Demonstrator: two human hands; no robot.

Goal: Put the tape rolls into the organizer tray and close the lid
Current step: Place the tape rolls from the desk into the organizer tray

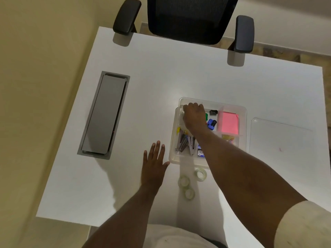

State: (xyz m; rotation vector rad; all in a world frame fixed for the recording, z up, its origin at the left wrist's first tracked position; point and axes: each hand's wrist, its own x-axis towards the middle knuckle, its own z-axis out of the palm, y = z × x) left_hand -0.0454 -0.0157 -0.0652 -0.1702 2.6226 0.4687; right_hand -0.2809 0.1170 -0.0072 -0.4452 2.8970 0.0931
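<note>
A clear plastic organizer tray (pixel 243 111) stands open on the white desk, holding staplers, a pink note pad and small office items. Its clear lid (pixel 281 135) lies flat to the right of it. Three clear tape rolls lie on the desk just in front of the tray: one (pixel 200 174), one (pixel 184 181) and one (pixel 189 193). My right hand (pixel 194 115) reaches into the tray's far left compartment, fingers curled down; what it holds is hidden. My left hand (pixel 154 165) rests flat on the desk left of the tray, fingers spread, thumb at the tray's near corner.
A grey cable-port cover (pixel 103 115) is set into the desk at the left. A black office chair (pixel 191 18) stands at the far edge, its armrests over the desk. The desk's near edge is at my body.
</note>
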